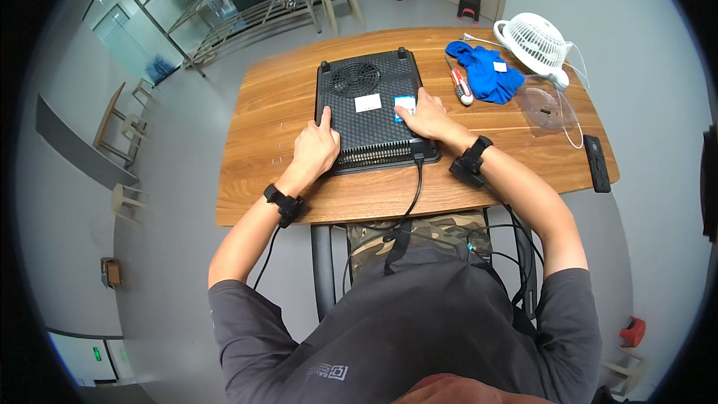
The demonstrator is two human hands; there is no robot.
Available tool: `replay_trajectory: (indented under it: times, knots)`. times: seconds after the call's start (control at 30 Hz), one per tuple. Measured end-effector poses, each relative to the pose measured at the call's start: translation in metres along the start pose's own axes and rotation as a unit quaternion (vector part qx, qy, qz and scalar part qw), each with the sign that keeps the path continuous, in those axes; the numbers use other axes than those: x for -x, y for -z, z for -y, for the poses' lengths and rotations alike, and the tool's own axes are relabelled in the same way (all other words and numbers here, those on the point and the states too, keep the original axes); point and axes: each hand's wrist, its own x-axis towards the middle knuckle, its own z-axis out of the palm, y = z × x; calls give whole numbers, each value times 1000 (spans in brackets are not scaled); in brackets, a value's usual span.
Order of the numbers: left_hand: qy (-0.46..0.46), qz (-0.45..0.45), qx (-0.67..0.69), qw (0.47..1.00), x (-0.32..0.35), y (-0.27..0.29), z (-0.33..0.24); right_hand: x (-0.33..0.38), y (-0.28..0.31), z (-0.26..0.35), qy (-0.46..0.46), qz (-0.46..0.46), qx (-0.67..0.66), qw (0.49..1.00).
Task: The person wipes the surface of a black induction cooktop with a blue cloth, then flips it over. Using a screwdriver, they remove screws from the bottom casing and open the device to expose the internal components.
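Watching by the head camera, I had the black induction cooktop (363, 129) underside up, mid-counter (250, 127), fan grille (355, 78) at the far end. Left hand (317, 146) sat on its left edge: index finger straight, the rest bent. Right hand (430, 116) held the right side, thumb spread from the fingers and touching the blue-white label (404, 100). Couldn't tell whether either hand pinched the edge. Screwdriver (461, 88) lay to the right, beside blue cloth (486, 71).
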Motion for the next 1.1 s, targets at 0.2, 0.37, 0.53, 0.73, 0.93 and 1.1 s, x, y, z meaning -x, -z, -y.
replay_trajectory:
  times: [0.2,0.37,0.53,0.73,0.93,1.1]
  knots:
    - [12,55,16,998,7,13,-1,-1,2,4,-11,0,-59,998]
    - [-46,0,45,998,21,3,8,1,10,6,-8,11,-68,998]
    - [-38,57,100,993,17,9,17,-6,18,5,12,47,-77,996]
    - [-32,70,137,988,12,12,19,-31,13,-10,50,34,-161,985]
    - [-42,79,184,979,17,23,26,-46,12,-6,30,-73,-115,990]
    - [-55,83,234,967,19,26,28,-67,29,-8,-53,-37,-169,984]
